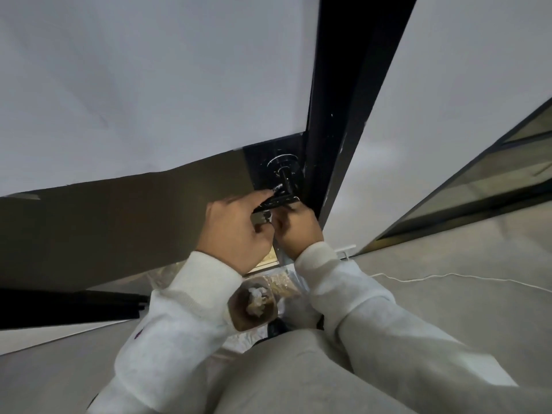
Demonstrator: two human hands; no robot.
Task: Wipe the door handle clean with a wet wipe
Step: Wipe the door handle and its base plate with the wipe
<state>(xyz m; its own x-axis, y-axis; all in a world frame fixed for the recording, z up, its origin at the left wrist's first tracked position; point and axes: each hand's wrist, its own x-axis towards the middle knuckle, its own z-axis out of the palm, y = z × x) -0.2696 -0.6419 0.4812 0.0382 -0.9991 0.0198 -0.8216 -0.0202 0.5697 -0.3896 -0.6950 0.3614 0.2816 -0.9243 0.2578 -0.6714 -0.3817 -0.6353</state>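
A black lever door handle [285, 196], speckled with white marks, sticks out from a round black rose [282, 162] on the dark door panel [119, 228]. My left hand [236, 227] curls round the lever's free end from above and the left. From below, my right hand [298, 230] curls its fingers against the lever's underside near its bend. The two hands nearly touch. No wet wipe shows plainly; anything inside the right hand is hidden by its fingers.
A black door frame [331, 115] runs up just right of the handle, with a white wall [463, 85] beyond. Clear plastic packaging and a brown container [252, 306] lie on the floor below my wrists. A white cable [448, 276] crosses the grey floor at right, under a glass partition [493, 180].
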